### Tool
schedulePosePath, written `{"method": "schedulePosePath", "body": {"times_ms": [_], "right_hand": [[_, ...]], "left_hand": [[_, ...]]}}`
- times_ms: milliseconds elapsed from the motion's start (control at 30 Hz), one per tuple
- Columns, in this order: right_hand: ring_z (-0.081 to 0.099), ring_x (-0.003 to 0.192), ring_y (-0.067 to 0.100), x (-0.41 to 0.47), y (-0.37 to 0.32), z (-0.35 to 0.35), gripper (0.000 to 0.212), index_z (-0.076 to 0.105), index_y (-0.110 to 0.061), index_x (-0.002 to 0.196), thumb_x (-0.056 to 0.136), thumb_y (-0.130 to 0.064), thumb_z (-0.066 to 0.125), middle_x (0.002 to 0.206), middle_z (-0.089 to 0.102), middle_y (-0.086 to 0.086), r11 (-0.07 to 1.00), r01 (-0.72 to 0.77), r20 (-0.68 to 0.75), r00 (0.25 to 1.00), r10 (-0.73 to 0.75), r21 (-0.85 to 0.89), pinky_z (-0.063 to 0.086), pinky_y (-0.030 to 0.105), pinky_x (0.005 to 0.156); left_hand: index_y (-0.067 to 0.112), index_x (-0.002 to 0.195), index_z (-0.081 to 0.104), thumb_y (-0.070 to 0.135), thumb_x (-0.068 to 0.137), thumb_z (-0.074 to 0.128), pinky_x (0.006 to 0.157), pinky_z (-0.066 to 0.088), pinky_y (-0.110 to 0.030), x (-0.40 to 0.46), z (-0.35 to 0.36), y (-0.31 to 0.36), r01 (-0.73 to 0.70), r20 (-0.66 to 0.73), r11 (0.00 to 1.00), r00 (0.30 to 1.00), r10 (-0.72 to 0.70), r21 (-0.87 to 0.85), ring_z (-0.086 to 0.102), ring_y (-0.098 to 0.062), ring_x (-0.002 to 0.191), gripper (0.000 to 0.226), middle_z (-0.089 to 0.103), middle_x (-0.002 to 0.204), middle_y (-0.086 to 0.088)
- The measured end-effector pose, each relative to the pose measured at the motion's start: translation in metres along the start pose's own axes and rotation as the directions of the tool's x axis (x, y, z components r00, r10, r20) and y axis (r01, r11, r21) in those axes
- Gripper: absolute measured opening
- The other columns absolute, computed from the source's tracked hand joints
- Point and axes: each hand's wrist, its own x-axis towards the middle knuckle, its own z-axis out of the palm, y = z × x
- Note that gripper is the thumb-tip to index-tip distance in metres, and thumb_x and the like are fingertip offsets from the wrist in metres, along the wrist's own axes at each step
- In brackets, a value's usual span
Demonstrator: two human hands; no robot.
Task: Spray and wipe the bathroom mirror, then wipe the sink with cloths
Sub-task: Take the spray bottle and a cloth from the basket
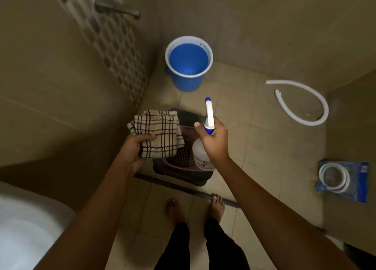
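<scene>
My left hand (135, 149) grips a folded beige cloth with dark checks (157, 134), held up over the floor. My right hand (213, 140) is curled round the neck of a white spray bottle (202, 158), whose blue-tipped nozzle (208, 102) points away from me. Below both hands a pink basin (173, 165) sits on a dark stool (183, 178) and holds another checked cloth (183, 158). A white sink (26, 225) shows at the lower left. The mirror is out of view.
A blue bucket with a white rim (188, 64) stands in the corner under a wall tap (116, 5). A loose white hose (301, 103) lies on the tiled floor at right, near a packaged coiled hose (342, 180). My bare feet (195, 206) stand by a floor drain strip.
</scene>
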Motion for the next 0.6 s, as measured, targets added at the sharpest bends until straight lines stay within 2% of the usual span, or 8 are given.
{"method": "schedulePosePath", "body": {"times_ms": [100, 200, 267, 333, 433, 500, 600], "right_hand": [[0.049, 0.064, 0.016, -0.002, -0.031, -0.007, 0.018, 0.051, -0.017, 0.082, 0.084, -0.026, 0.066, 0.067, 0.051, 0.001, 0.998, -0.022, 0.031, 0.999, 0.020, 0.066, 0.047, 0.045, 0.067], [0.051, 0.074, 0.024, -0.004, -0.059, -0.012, 0.029, 0.047, -0.010, 0.092, 0.072, -0.030, 0.053, 0.077, 0.052, 0.010, 0.994, -0.025, 0.101, 0.995, 0.014, 0.103, 0.048, 0.053, 0.076], [0.051, 0.075, 0.024, -0.006, -0.078, -0.016, 0.029, 0.045, -0.010, 0.093, 0.072, -0.028, 0.052, 0.079, 0.051, 0.010, 0.993, 0.008, 0.138, 0.990, -0.024, 0.118, 0.048, 0.050, 0.077], [0.052, 0.074, 0.022, -0.007, -0.094, -0.019, 0.024, 0.044, -0.015, 0.091, 0.075, -0.026, 0.056, 0.079, 0.052, 0.010, 0.993, 0.042, 0.157, 0.986, -0.059, 0.110, 0.048, 0.043, 0.074], [0.052, 0.063, 0.019, -0.008, -0.114, -0.023, 0.026, 0.044, -0.017, 0.091, 0.084, -0.020, 0.069, 0.074, 0.053, 0.013, 0.984, 0.090, 0.169, 0.979, -0.116, 0.152, 0.046, 0.032, 0.061], [0.051, 0.058, 0.019, -0.007, -0.124, -0.026, 0.026, 0.048, -0.018, 0.095, 0.087, -0.019, 0.073, 0.074, 0.055, 0.012, 0.972, 0.110, 0.163, 0.976, -0.145, 0.205, 0.045, 0.031, 0.054], [0.056, 0.066, 0.019, -0.009, -0.140, -0.030, 0.038, 0.054, -0.021, 0.118, 0.086, -0.031, 0.073, 0.097, 0.064, 0.011, 0.960, 0.127, 0.203, 0.962, -0.180, 0.248, 0.047, 0.029, 0.054]], "left_hand": [[0.009, 0.123, 0.062, -0.005, 0.087, 0.049, 0.067, 0.060, -0.033, -0.018, 0.007, 0.016, -0.049, -0.007, 0.998, 0.999, 0.049, -0.038, 0.073, -0.023, 0.096, 0.041, 0.075, 0.107, -0.008], [0.011, 0.117, 0.065, -0.006, 0.087, 0.048, 0.066, 0.060, -0.033, -0.033, 0.013, 0.028, -0.083, -0.026, 0.995, 0.996, 0.081, -0.058, 0.074, -0.023, 0.093, 0.039, 0.075, 0.107, -0.009], [0.011, 0.119, 0.064, -0.005, 0.087, 0.048, 0.067, 0.060, -0.033, -0.041, 0.015, 0.034, -0.097, -0.048, 0.993, 0.994, 0.094, -0.072, 0.073, -0.024, 0.095, 0.039, 0.073, 0.111, -0.010], [0.010, 0.123, 0.063, -0.004, 0.087, 0.049, 0.067, 0.060, -0.034, -0.050, 0.017, 0.040, -0.109, -0.070, 0.991, 0.992, 0.104, -0.075, 0.073, -0.025, 0.097, 0.041, 0.073, 0.114, -0.011], [0.008, 0.125, 0.062, -0.002, 0.086, 0.052, 0.070, 0.061, -0.036, -0.066, 0.023, 0.046, -0.124, -0.120, 0.987, 0.986, 0.112, -0.098, 0.072, -0.028, 0.099, 0.042, 0.071, 0.118, -0.014], [0.010, 0.121, 0.064, -0.002, 0.086, 0.052, 0.075, 0.059, -0.038, -0.076, 0.028, 0.048, -0.135, -0.160, 0.982, 0.981, 0.114, -0.130, 0.070, -0.028, 0.101, 0.038, 0.071, 0.117, -0.014], [0.013, 0.112, 0.067, -0.002, 0.087, 0.051, 0.084, 0.054, -0.041, -0.096, 0.040, 0.051, -0.185, -0.193, 0.965, 0.970, 0.149, -0.184, 0.069, -0.028, 0.104, 0.034, 0.073, 0.113, -0.011]]}}
